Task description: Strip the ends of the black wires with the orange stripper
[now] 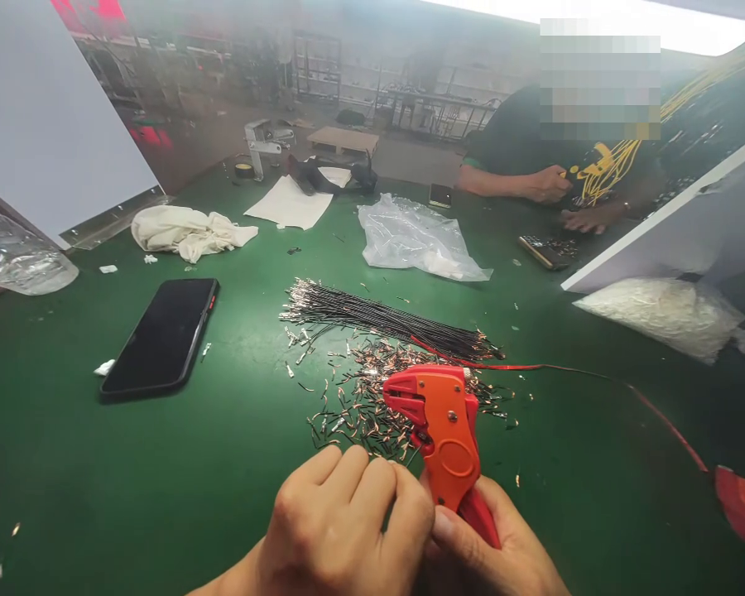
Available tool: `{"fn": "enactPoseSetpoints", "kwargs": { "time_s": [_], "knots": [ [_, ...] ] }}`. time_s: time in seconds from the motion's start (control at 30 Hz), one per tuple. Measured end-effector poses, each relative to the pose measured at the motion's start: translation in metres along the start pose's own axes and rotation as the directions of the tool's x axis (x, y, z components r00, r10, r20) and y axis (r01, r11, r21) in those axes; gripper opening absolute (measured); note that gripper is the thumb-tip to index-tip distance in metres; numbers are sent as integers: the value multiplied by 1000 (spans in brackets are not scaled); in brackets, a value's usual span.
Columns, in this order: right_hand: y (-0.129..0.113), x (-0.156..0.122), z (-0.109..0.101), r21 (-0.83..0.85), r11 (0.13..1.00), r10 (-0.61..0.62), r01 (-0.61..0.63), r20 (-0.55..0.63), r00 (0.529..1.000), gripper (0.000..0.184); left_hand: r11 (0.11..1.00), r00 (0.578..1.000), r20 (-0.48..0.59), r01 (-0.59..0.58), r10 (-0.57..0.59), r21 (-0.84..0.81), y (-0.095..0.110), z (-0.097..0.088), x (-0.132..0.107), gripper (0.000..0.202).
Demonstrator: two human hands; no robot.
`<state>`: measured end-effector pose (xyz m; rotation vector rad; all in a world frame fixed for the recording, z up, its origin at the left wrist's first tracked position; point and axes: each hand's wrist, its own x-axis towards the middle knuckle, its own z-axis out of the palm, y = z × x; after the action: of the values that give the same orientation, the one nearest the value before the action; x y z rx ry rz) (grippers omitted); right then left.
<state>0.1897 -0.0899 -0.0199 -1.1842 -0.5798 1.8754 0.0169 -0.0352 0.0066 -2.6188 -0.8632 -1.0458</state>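
**Orange wire stripper gripped low, loose wires and clippings ahead**

The right hand (493, 542) wraps its fingers shut around the lower handles of the orange wire stripper (442, 434), which stands tilted with its head pointing up and left, just over the near edge of a scatter of copper-coloured clippings (360, 397). The left hand (341, 521) sits curled against the tool's near side, fingers bunched together at the handle; whether it pinches anything small I cannot tell. The stripper looks like a light plastic-bodied tool, stiff, with a sprung grip, best held at the handles as it is now, clear of the jaw at the top. Beyond it lies a bundle of thin black wires (378, 319), limp and light, likely to splay if lifted from one end; a grip around the middle seems safer. A red wire (571, 372) runs from the tool's head rightward to a red object at the frame's right edge. The clippings are tiny, sharp-ended and slide easily on the green table (236, 463). Open room lies to the near left and near right of the hands. A black smartphone (161, 335) rests to the left, well apart, and a clear plastic bag (413, 236) lies farther back. Across the table another person's hands work at yellow wires
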Motion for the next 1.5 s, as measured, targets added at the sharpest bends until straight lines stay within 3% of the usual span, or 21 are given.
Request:
{"fn": "enactPoseSetpoints", "kwargs": {
  "time_s": [0.27,0.4,0.5,0.67,0.73,0.8,0.87,0.93,1.03,1.2,1.33,1.5],
  "knots": [
    [-5,0,1,-57,998,13,-17,-80,997,58,998,999,11,31,-31,-48,1,3,-1,25],
    [-7,2,-1,4,999,49,-49,79,996,54,991,994,-26,105,-108,-87,-3,5,-1,29],
    [-8,3,-3,131,991,-60,31,223,973,50,968,977,-49,197,-207,-154,-8,7,-4,22],
    [-14,-1,-8,282,959,-107,4,352,930,44,835,896,1,416,-445,-360,-17,9,-4,13],
    [-17,-2,-9,293,956,-99,-20,387,917,42,801,876,-5,440,-483,-406,-21,9,-1,13],
    [-19,-2,-9,289,957,-98,-19,385,918,43,808,884,-35,410,-467,-423,-24,8,1,13],
    [-21,-1,-9,280,959,-134,36,338,932,45,843,917,-54,338,-394,-419,-26,10,2,15],
    [-24,0,-9,276,952,-212,136,269,939,46,878,953,-33,263,-301,-399,-27,13,1,17],
    [-28,0,-9,293,930,-292,223,216,932,44,903,972,11,223,-235,-367,-26,19,-3,20],
    [-28,-3,-9,257,936,-292,239,194,937,44,903,969,44,244,-244,-354,-23,21,-5,18],
    [-27,-2,-7,217,953,-257,213,199,946,47,900,980,45,198,-196,-389,-21,19,-5,20],
    [-26,1,-9,252,949,-255,188,270,928,48,916,989,51,147,-138,-373,-24,17,-4,20]
  ]
}}
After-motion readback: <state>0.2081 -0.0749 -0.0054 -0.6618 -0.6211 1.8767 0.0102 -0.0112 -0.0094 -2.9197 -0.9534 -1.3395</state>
